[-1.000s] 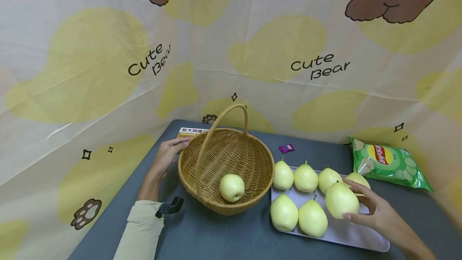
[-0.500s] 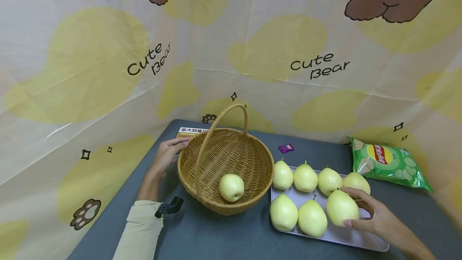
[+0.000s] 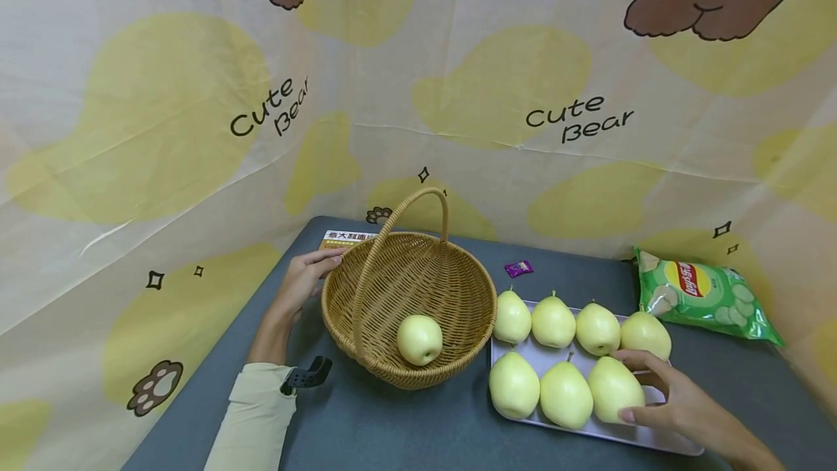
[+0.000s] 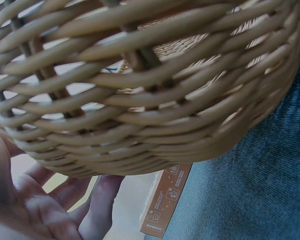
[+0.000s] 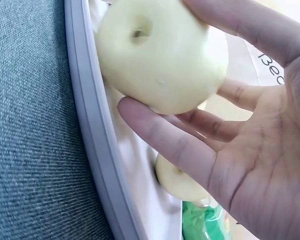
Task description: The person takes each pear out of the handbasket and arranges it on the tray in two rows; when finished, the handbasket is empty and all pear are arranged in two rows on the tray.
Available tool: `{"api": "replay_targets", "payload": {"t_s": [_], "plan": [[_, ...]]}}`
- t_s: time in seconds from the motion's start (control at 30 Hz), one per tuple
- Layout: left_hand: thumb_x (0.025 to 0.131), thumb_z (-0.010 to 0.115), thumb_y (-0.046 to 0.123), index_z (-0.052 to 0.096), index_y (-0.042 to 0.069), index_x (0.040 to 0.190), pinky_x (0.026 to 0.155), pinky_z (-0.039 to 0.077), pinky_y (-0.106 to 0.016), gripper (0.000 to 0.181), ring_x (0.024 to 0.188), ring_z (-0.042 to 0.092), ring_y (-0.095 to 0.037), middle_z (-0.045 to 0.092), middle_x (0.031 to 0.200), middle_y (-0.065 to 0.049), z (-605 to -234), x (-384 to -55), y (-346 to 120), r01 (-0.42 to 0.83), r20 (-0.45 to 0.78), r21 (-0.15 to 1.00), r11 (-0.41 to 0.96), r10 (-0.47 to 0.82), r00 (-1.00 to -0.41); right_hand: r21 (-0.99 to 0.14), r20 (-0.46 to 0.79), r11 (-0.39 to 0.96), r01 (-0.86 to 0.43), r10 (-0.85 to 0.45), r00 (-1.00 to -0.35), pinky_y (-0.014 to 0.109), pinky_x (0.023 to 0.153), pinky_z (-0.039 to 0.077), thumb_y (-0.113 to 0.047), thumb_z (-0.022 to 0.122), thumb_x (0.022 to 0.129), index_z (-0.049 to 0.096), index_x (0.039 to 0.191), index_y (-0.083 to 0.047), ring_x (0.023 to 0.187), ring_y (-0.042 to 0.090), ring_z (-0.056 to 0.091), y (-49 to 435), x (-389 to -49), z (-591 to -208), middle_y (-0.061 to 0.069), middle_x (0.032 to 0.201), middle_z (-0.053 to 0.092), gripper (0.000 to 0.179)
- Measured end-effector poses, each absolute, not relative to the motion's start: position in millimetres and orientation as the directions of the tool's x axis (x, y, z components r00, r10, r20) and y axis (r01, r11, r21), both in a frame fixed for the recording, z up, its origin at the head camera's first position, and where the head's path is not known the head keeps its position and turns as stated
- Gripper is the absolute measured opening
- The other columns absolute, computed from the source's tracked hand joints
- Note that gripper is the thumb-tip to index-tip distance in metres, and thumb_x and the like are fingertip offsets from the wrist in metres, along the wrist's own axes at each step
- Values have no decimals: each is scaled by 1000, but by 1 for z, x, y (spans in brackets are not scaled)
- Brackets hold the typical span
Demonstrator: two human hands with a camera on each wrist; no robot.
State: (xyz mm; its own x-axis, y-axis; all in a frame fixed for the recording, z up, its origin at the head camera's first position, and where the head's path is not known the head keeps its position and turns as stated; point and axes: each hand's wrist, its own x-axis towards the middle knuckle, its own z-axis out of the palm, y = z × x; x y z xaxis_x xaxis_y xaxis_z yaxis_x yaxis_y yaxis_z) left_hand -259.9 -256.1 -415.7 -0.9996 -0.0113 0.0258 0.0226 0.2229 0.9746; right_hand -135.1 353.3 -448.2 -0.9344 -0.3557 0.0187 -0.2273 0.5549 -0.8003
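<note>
In the head view my left hand [image 3: 302, 283] holds the left rim of a round wicker basket [image 3: 451, 267] with a tall handle. Its fingers lie partly behind the basket [image 4: 140, 100] in the left wrist view. One pale green pear [image 3: 420, 340] lies inside the basket. On the right, my right hand [image 3: 660, 391] grips another pear [image 3: 613, 389] between thumb and fingers, at the front row on a pale tray [image 3: 673, 442]. The right wrist view shows this pear [image 5: 160, 55] close to the tray's edge, fingertips against it. Several pears [image 3: 554, 322] stand on the tray in two rows.
A green bag of chips [image 3: 709, 300] lies at the back right, behind the tray. A small purple wrapped packet [image 3: 519, 268] is behind the pears. Part of a box [image 3: 343, 238] shows behind the basket, before a patterned cloth backdrop [image 3: 471, 93].
My right hand has lowered its pear towards the tray's front row, beside the neighbouring pear. The left hand and the basket stay where they were.
</note>
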Motion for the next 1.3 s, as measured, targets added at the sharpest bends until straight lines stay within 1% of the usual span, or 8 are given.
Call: {"api": "replay_targets", "payload": {"t_s": [0.13,0.27,0.5,0.63,0.73,0.87,1.17,1.3], "plan": [[107,64,34,66,11,146,88,61,-37,45,110,68,-13,59,149,-16,-416,-260,-256,22,25,977,213,-13,-1000,-806,50,528,-268,-389,-920,22,82,52,-2,81,89,50,148,-3,112,0,59,354,-135,-449,-23,136,55,66],[108,64,34,65,11,147,88,61,-37,45,109,69,-14,59,150,-16,-415,-260,-256,17,20,978,208,-16,-1000,-807,58,516,-287,-413,-909,23,82,53,0,80,90,50,148,-2,111,1,59,355,-135,-449,-24,136,54,66],[108,62,36,66,13,147,100,57,-50,45,121,65,-23,61,149,-15,-417,-258,-256,8,13,976,216,-23,-1000,-814,-4,525,-248,-433,-901,24,83,53,-3,79,92,46,152,-2,112,-1,57,360,-136,-449,-29,138,50,67],[108,62,35,66,13,146,102,55,-53,45,121,65,-24,61,148,-15,-418,-258,-256,15,20,975,221,-24,-999,-845,-40,489,-217,-462,-886,25,84,53,0,75,94,44,153,-1,115,-2,56,362,-135,-449,-31,139,48,67],[108,63,35,67,12,146,100,56,-51,44,117,66,-21,62,147,-16,-419,-259,-256,18,25,974,227,-28,-999,-862,-51,464,-206,-482,-875,26,85,54,1,73,94,43,154,-3,117,-2,56,364,-134,-449,-31,140,48,67],[108,63,35,67,12,145,98,57,-48,44,115,67,-19,62,146,-16,-418,-259,-256,19,26,973,229,-29,-999,-866,-31,445,-229,-505,-863,26,84,55,3,72,94,44,155,-8,117,-3,56,366,-135,-452,-31,141,47,68],[107,63,34,67,12,145,92,59,-41,44,111,67,-14,62,146,-16,-416,-259,-256,10,17,976,218,-28,-999,-852,-15,461,-249,-497,-867,26,84,54,3,71,95,45,156,-6,118,-3,56,365,-135,-451,-33,143,46,67],[108,63,34,67,11,145,93,59,-42,44,110,67,-14,62,145,-16,-417,-260,-256,12,19,975,220,-29,-999,-848,-10,461,-263,-510,-860,26,83,55,2,69,97,44,157,-7,118,-3,56,366,-134,-451,-34,145,44,66]]}}
